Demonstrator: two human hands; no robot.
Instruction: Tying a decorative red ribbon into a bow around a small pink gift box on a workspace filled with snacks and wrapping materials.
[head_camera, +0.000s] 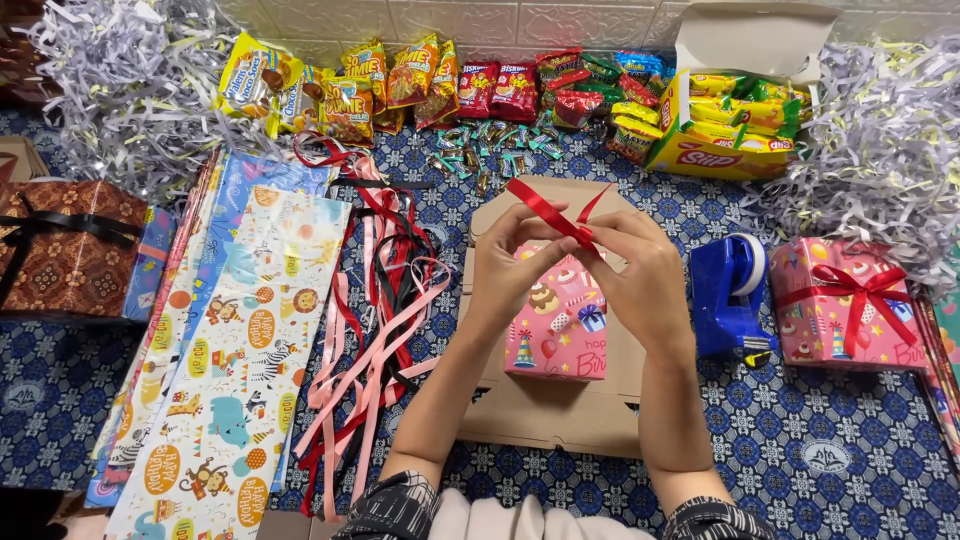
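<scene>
Red ribbon (548, 212) runs taut between my two hands, just above a small pink gift box (560, 320) wrapped in birthday-print paper. My left hand (510, 262) has its grip pressed together on the ribbon's left part, thumb and fingers pinching it. My right hand (640, 270) pinches the ribbon too, near the middle where the strands cross, fingers curled tight around it. One loose end of the ribbon sticks up and to the left, another short end points up to the right.

The pink box sits directly under my hands, on a flattened brown cardboard sheet (560, 410) that lies on the surface, which is covered with a blue patterned cloth (800, 440). Both of my forearms reach in from the bottom edge, with dark patterned sleeves at the elbows.

To my left, just beside the cardboard, lies a loose heap of pink, red and black ribbons (375, 330). Further left are sheets of animal-print birthday wrapping paper (230, 360), and beyond them a brown wrapped box with a black ribbon (65, 245).

To my right stands a blue tape dispenser (730, 290), and next to it a finished pink gift box tied with a red bow (850, 300).

Along the far edge are rows of snack packets (400, 85), an open yellow carton of snacks (725, 125), and piles of shredded white paper (120, 80) in both corners.
</scene>
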